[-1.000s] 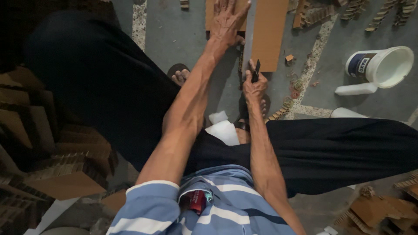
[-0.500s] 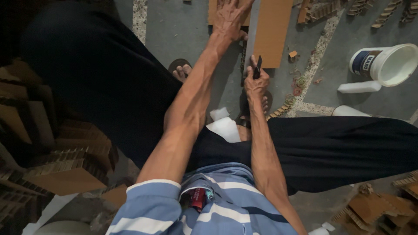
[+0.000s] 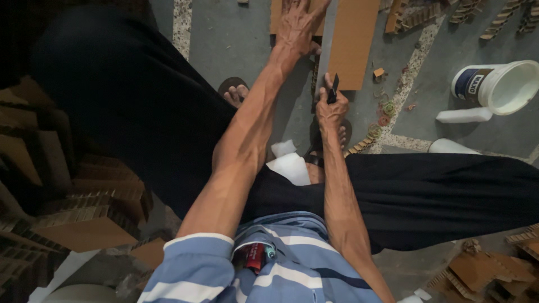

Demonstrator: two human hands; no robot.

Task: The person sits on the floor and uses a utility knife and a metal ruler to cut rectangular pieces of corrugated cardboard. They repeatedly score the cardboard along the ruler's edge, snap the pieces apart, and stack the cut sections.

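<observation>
Left hand (image 3: 297, 25) pressed flat on board (image 3: 353, 42), right hand (image 3: 330, 109) clenched on knife (image 3: 332, 90); white tub (image 3: 499, 84) with blue label, cardboard scraps (image 3: 415, 17) on floor (image 3: 236, 39)

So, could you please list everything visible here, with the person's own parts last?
cardboard sheet: one, brown, floor at top, under the left hand
knife: one, dark, in the right hand, at the sheet's edge
bucket: one, white, on its side, right
cardboard stacks: several, brown, left
cardboard scraps: several, brown, lower right
sandals: two, dark, on the feet
left hand: flat on the sheet
right hand: gripping the knife
</observation>
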